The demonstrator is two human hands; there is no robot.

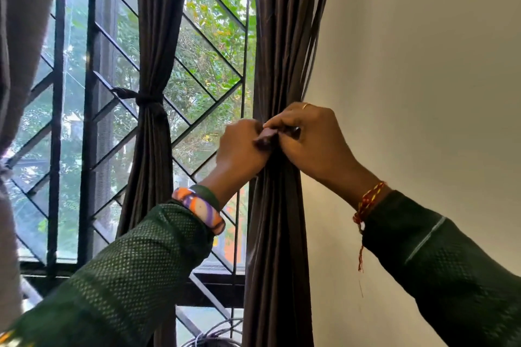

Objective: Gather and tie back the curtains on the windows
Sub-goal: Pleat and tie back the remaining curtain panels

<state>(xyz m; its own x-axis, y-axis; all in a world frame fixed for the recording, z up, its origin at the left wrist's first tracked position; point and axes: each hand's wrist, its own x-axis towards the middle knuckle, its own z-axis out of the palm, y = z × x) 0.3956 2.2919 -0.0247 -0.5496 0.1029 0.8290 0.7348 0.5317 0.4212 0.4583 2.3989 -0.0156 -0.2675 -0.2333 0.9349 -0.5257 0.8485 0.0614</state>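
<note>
Both hands, left hand (242, 146) and right hand (307, 138), pinch the ends of the tie-back (267, 136) around the bunched right curtain (277, 220) beside the wall (423, 65), mid-knot; next likely needs pulling the ends snug.

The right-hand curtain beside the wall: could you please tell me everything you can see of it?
The right-hand curtain is dark brown, slightly shiny fabric hanging in narrow vertical folds between the window grille and the cream wall. It is gathered to a narrow waist at mid-height and flares below. There the left hand and right hand grip a matching tie-back strip against its front, fingers curled round the strip's ends. Whether a knot is made cannot be told. Its top and hem lie outside the frame.
</note>
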